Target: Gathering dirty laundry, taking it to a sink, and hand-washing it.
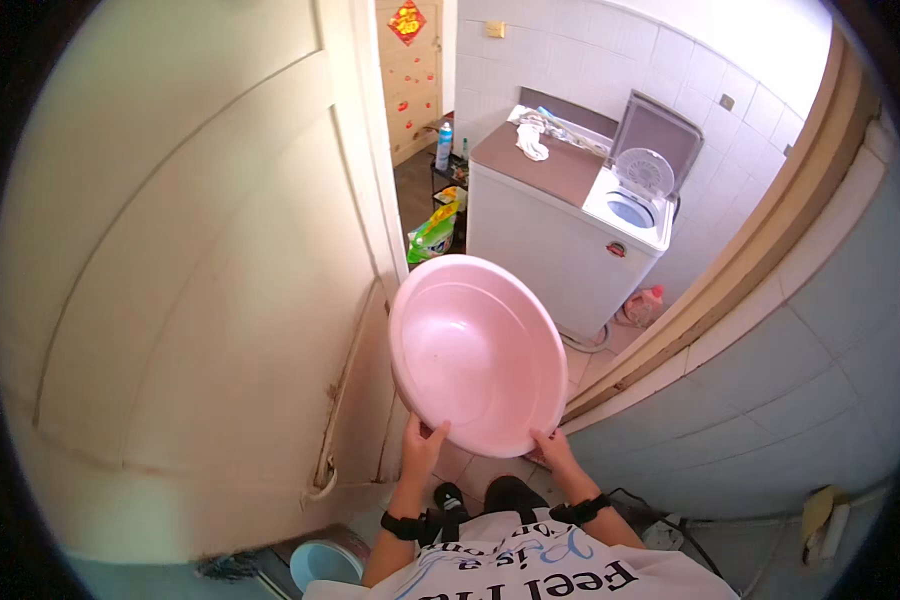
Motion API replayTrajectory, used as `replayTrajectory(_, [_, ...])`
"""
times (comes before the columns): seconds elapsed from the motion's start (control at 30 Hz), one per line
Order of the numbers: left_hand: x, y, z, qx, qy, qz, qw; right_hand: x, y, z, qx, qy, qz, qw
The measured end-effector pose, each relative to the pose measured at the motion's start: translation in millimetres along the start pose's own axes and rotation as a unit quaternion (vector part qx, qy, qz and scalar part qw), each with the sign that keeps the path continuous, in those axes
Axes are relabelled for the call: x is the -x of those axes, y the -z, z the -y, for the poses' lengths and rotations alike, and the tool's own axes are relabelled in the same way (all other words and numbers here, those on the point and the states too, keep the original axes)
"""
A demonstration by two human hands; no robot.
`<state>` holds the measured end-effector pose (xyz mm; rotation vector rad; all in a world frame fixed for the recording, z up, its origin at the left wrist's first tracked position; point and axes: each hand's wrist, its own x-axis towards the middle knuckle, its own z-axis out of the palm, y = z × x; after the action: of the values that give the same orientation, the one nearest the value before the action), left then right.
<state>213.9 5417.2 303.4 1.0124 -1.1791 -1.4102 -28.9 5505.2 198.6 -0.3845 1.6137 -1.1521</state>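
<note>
A large pink plastic basin (472, 360) hangs in front of my body, tilted so that its bare inside faces me. My left hand (423, 442) grips its near rim on the left, thumb over the edge. On the right of the same rim my right hand (553, 448) has a like grip, its thumb inside. The fingers beneath the rim are mostly hidden. Beyond the basin stands a white twin-tub washing machine (540, 247). Its spin-tub lid (660, 127) is raised, with a clear inner cover (645, 171) up over the round tub opening (630, 210).
An open door (217, 262) is at left, a wooden door frame (720, 300) at right. White cloth (532, 141) lies on the washer. A green detergent bag (433, 234), a spray can (443, 146) and a pink jug (643, 306) stand nearby. A light-blue bucket (326, 566) is low left.
</note>
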Motion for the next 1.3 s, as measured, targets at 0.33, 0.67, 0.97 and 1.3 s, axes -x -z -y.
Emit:
replayTrajectory(0.33, [-161, -73, -3, 0.065, 0.023, 0.075, 0.995, -61, 8, 102, -0.157, 0.06, -0.033, 0.985])
replayTrajectory(0.67, [-304, -176, -9, 0.078, 0.067, 0.197, 0.975, -134, 37, 167, -0.232, 0.062, -0.118, 0.964])
replayTrajectory(0.97, [-405, -319, 14, 0.096, 0.162, 0.345, 0.92, -157, 70, 208, -0.41, 0.097, -0.305, 0.854])
replayTrajectory(1.3, [-538, -469, 53, 0.076, 0.26, 0.519, 0.811, -234, 87, 279, -0.421, 0.14, -0.484, 0.754])
